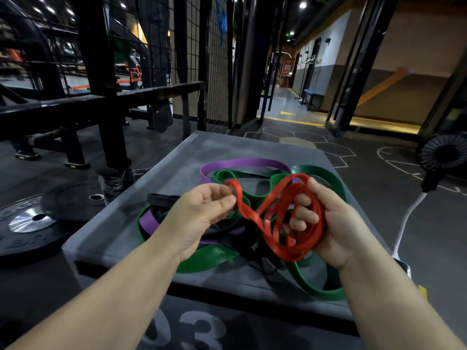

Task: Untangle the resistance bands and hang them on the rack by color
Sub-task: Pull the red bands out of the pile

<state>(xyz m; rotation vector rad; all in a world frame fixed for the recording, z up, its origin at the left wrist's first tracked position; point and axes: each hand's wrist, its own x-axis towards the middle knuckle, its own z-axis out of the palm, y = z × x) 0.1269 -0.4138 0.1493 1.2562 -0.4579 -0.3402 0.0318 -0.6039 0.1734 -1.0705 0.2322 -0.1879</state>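
None looks hung yet: above the table [126, 236], left hand [202, 210] pinches the red band [250, 213], right hand [326, 223] curls its grip through the coils (green bands [219, 253] and purple band [242, 163] lie tangled beneath).

A dim gym: a black steel frame [111, 102] and a wire-mesh panel [217, 72] stand at left on a dark rubber floor [366, 188] marked with white hexagons. A weight plate [30, 221] lies beside a grey padded box [121, 238]. Ceiling spotlights [302, 5] light a corridor with a blue bench [314, 92]; a black fan [442, 152] stands at right.
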